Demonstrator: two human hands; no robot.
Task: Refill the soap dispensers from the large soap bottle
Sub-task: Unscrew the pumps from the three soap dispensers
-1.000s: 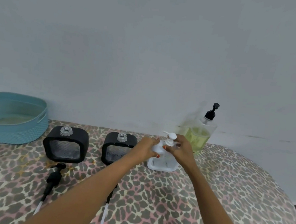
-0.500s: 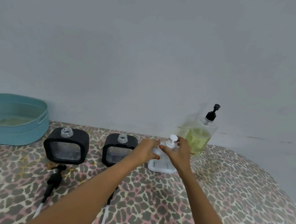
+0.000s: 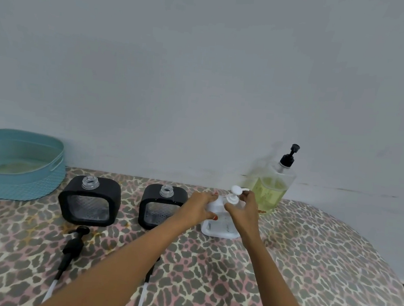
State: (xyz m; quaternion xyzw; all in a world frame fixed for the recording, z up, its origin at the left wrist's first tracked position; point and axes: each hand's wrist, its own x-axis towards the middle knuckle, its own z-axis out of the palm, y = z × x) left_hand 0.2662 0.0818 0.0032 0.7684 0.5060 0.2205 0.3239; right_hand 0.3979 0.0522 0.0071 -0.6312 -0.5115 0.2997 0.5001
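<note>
White plastic fills both grips: my left hand (image 3: pixel 199 208) clasps the white dispenser (image 3: pixel 221 225) body on the table (image 3: pixel 307 274), my right hand (image 3: pixel 246 210) pinches its pump (image 3: pixel 235 193). Just behind it stands the large soap bottle (image 3: pixel 270 186); left of it, two black dispensers (image 3: pixel 89 200) stand uncapped.

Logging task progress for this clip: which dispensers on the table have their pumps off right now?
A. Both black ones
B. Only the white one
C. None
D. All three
A: the left black dispenser and right black dispenser show bare open necks, their pumps lying on the table, while the white dispenser held in both hands has its pump in place.
</note>
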